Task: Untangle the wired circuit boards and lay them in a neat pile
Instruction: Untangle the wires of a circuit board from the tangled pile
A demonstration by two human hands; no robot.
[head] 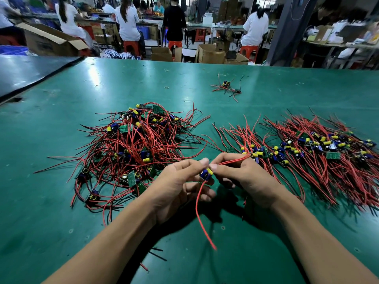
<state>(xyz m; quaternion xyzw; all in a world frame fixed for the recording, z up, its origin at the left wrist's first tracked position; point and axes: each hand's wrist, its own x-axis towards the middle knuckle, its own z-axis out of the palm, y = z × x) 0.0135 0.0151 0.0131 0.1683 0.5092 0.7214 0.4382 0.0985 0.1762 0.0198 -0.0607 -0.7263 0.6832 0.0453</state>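
Pinched between left hand [178,187] and right hand [250,177], just above green mat [51,222]: one wired board [206,174], red lead [200,218] dangling. Farther: tangled heap [135,148] at left, sorted pile [320,152] at right, stray board [226,84]. Beyond: cardboard boxes [211,54], seated workers [128,21].

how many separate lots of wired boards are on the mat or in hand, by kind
tangled heap: 1
laid-out spread: 1
small stray cluster: 1
single board pinched between left hand and right hand: 1
total: 4
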